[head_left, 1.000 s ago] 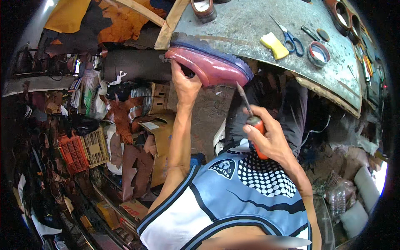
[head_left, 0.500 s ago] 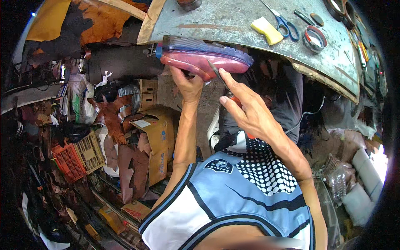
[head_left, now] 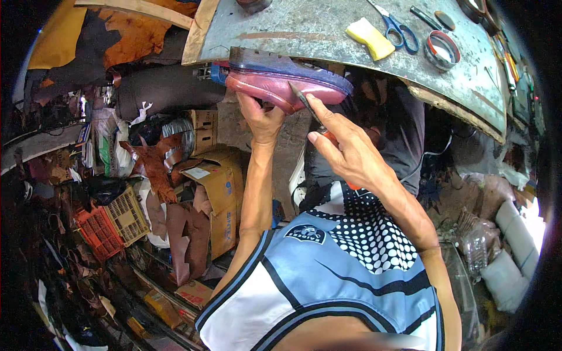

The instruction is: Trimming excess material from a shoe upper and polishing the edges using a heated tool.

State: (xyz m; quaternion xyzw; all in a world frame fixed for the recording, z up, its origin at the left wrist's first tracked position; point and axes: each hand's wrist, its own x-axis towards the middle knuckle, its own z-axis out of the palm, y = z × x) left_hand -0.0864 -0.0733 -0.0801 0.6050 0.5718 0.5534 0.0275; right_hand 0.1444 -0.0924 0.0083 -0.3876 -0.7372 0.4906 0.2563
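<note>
A glossy reddish-brown leather shoe (head_left: 263, 83) lies on its side against the table's near edge, its dark ridged sole (head_left: 281, 65) turned up and away from me. From underneath, my left hand (head_left: 261, 120) grips it near the heel end, with some fingers hidden behind the upper. My right hand (head_left: 345, 140) is closed around a knife-like tool (head_left: 305, 102) with a pointed metal blade and an orange handle. The blade's tip is at the side of the upper, just below the sole, and the index finger lies along the blade. Most of the handle is hidden in the palm.
On the metal-topped table (head_left: 281, 29) are a yellow sponge (head_left: 370, 40), blue-handled scissors (head_left: 403, 36) and an open round tin (head_left: 442, 51). Cardboard boxes (head_left: 219, 199), leather scraps (head_left: 186, 237) and plastic crates (head_left: 99, 234) crowd the left. Plastic bags and bottles (head_left: 473, 243) lie at the right.
The view has shifted slightly, and the table appears a little further up and left. Both hands keep their holds, and the blade has barely moved against the shoe.
</note>
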